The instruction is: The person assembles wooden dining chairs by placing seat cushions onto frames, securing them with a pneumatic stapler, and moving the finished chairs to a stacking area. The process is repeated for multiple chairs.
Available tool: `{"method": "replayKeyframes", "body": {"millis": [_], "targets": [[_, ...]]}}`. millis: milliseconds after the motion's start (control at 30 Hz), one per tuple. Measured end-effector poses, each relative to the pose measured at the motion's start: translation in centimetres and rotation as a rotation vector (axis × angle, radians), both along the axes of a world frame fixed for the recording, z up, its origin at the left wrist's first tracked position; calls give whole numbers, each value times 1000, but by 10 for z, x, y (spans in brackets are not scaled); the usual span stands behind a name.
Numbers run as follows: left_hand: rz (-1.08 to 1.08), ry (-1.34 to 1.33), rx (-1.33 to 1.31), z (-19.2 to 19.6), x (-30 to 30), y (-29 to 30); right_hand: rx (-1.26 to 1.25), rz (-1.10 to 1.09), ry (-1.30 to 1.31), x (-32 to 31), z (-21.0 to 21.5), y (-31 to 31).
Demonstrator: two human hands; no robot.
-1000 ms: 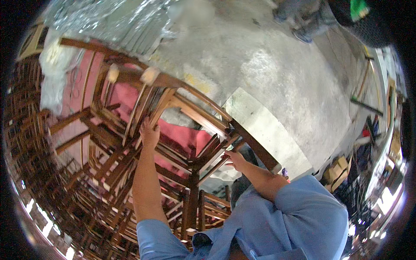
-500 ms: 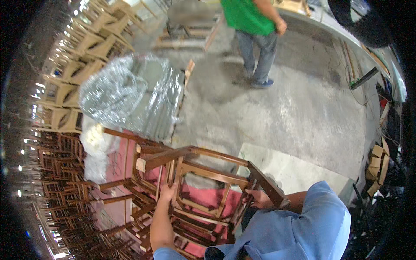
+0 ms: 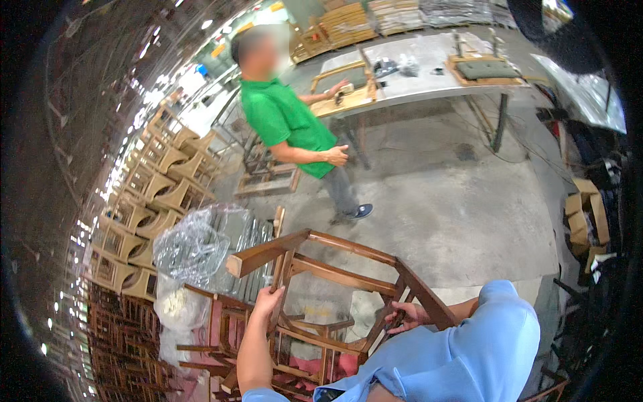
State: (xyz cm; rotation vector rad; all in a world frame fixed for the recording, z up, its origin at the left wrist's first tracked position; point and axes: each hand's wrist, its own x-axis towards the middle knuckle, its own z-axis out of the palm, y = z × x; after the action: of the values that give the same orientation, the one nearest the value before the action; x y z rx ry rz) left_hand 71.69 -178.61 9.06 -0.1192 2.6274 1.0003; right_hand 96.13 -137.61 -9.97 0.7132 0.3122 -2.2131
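I hold up a dark brown wooden chair frame (image 3: 345, 271) without a seat, tilted in front of my body. My left hand (image 3: 269, 300) is closed round an upright bar on its left side. At the right side, my right hand (image 3: 407, 316) grips the frame's bars, its fingers partly behind the wood. Below the held frame, more brown chair frames (image 3: 228, 358) lie on a reddish-pink surface (image 3: 328, 365). Their lower parts are hidden by my arms and the held frame.
A co-worker in a green shirt (image 3: 284, 120) stands ahead beside a long worktable (image 3: 429, 84). Plastic-wrapped grey panels (image 3: 221, 244) lie left, near stacked pale chair frames (image 3: 144, 204) and dark ones (image 3: 120, 335). Cardboard boxes (image 3: 588, 218) stand at the right.
My view has tilted up, bringing the worktable and more of the co-worker into sight. The held chair frame has come away from the frames below, both hands still on it.
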Motion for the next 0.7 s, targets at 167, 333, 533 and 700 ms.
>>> {"method": "replayKeyframes", "body": {"millis": [167,333,533,700], "targets": [[-238,-42,61,31,-9,186,206,-332,3,56,1,99],[-417,-64,92,26,-21,371,226,-691,-4,112,22,196],[-702,31,140,0,-35,641,106,-1017,-23,148,-9,363],[-829,118,230,46,-13,876,237,-1292,41,163,35,544]]}}
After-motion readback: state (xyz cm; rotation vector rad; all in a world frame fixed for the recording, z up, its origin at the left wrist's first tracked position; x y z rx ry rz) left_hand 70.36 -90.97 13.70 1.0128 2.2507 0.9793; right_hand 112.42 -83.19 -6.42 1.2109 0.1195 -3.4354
